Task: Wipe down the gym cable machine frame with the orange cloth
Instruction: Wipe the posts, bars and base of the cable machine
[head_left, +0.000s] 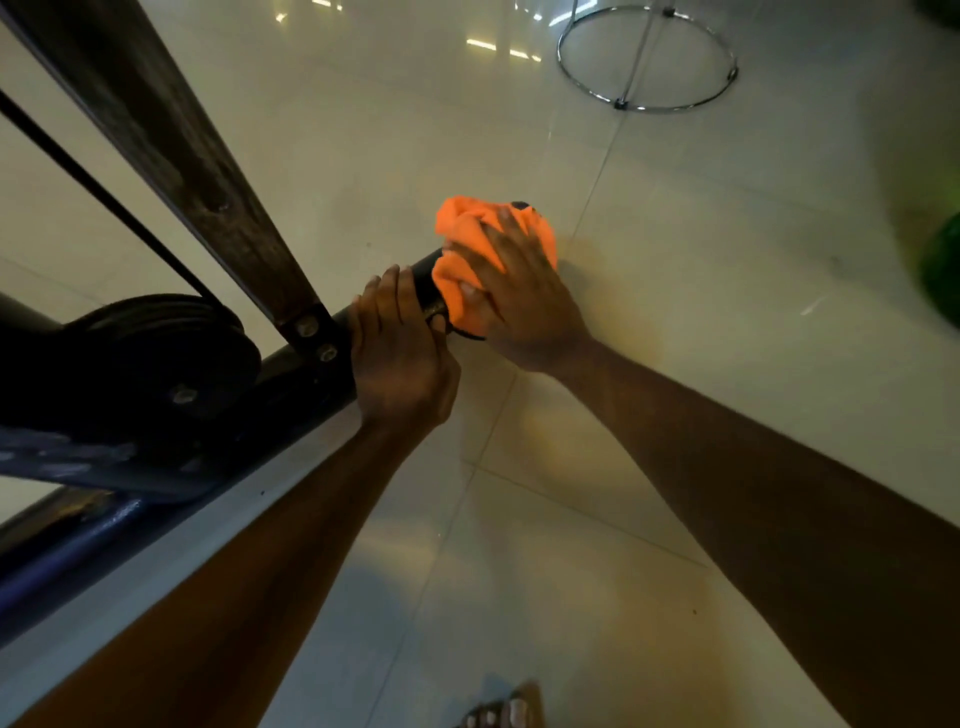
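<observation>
The cable machine's dark base tube (291, 374) runs from the lower left up toward the middle of the view. My left hand (400, 348) grips this tube just past the bolted joint, fingers curled over its top. The orange cloth (462, 234) is bunched over the tube's far end. My right hand (514, 291) holds the cloth there, fingers wrapped around cloth and tube end. The tip of the tube is mostly hidden under the cloth.
A brown slanted strut (208, 192) bolts onto the tube, with a black pulley wheel (156, 348) and a cable (104, 197) to its left. A chrome ring stand (647, 57) sits on the glossy tiled floor at the far right. Green objects (940, 270) lie at the right edge. My toes (498, 714) show at the bottom.
</observation>
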